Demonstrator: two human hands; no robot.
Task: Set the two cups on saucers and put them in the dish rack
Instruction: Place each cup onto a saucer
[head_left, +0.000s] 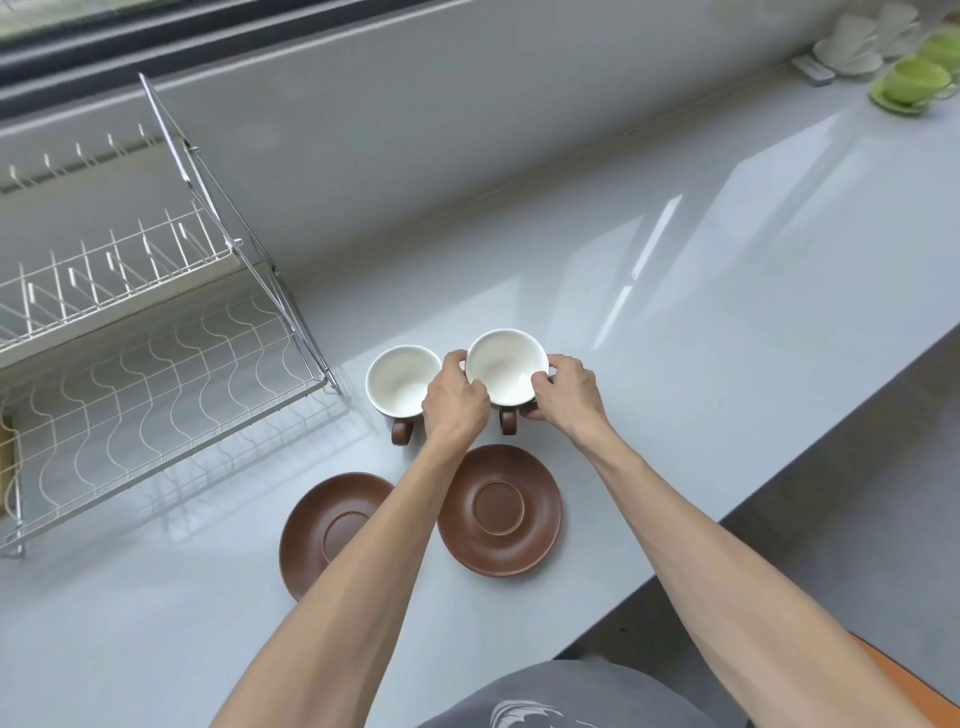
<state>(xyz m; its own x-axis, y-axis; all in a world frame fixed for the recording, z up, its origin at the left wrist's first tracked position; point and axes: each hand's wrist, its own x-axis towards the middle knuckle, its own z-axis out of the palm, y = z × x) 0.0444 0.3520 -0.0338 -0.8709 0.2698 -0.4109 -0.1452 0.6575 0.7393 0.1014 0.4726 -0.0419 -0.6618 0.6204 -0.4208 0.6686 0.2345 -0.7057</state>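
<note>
Gripping the right cup (505, 366) from both sides, the left hand (456, 402) and right hand (563, 395) closed their fingers on its rim and wall in the head view, with its brown handle pointing back toward the person. Whether it had left the counter (701, 291) could not be told. The left cup (401, 380) stood untouched just beside it, on the side nearer the dish rack (156, 364). The two brown saucers lay bare on the person's side of the cups: the right saucer (500, 510) just beyond the held cup's handle, the left saucer (332, 525) beside it and partly hidden under the left forearm. The rack, away from the right cup beyond the left cup, held nothing.

The step in hand looked like the first one, seating a cup on its saucer. The next move probably called for lifting the cup, drawing it toward the person and lowering it into the raised ring at the right saucer's centre.
</note>
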